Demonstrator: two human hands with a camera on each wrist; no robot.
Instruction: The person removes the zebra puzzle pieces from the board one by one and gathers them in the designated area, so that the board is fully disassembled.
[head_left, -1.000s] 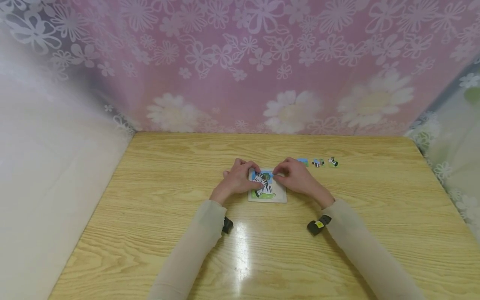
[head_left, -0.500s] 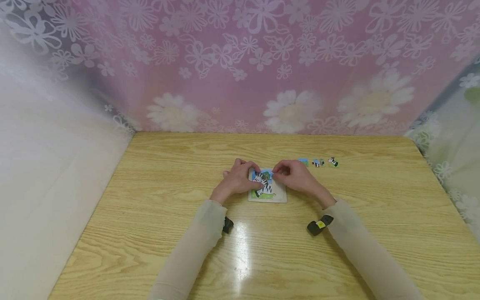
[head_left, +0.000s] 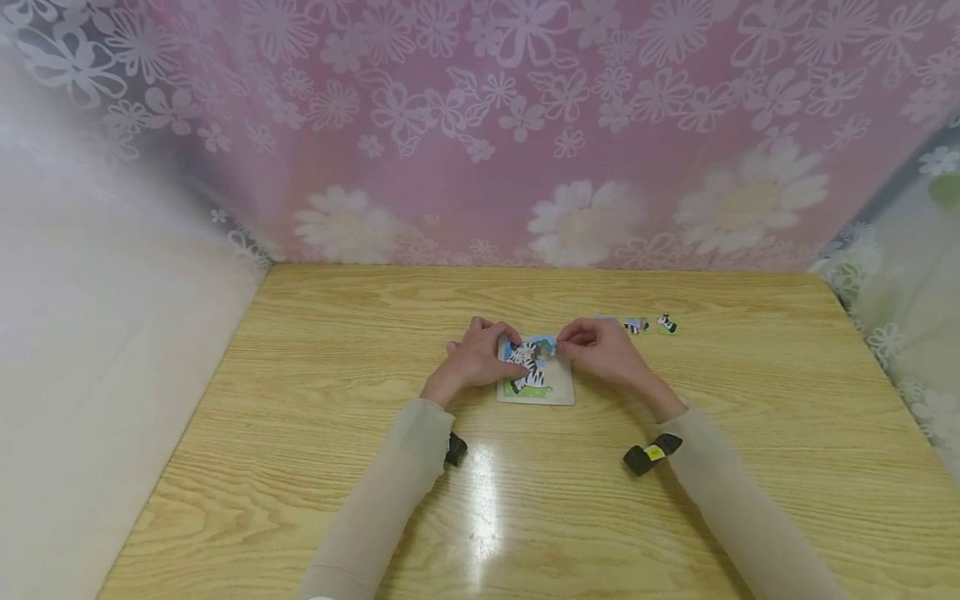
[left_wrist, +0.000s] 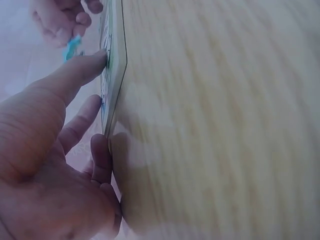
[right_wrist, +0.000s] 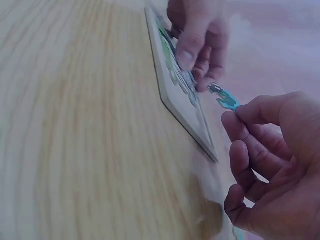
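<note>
Wood-grained tabletop (head_left: pixel 352 350) bears a square zebra board (head_left: pixel 561 389); the right hand (head_left: pixel 606 357) pinches a blue-and-green piece (head_left: pixel 545 344), which juts left from its fingertips (raised off the board, near its far edge); the left hand (head_left: pixel 478 357), thumb and forefinger apart, presses the board's left part.

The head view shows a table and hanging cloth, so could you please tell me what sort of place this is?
Probably a screened-off indoor tabletop workspace: a wood-grain table stands before a pink flowered curtain, with a whitish sheet along its left side.
</note>
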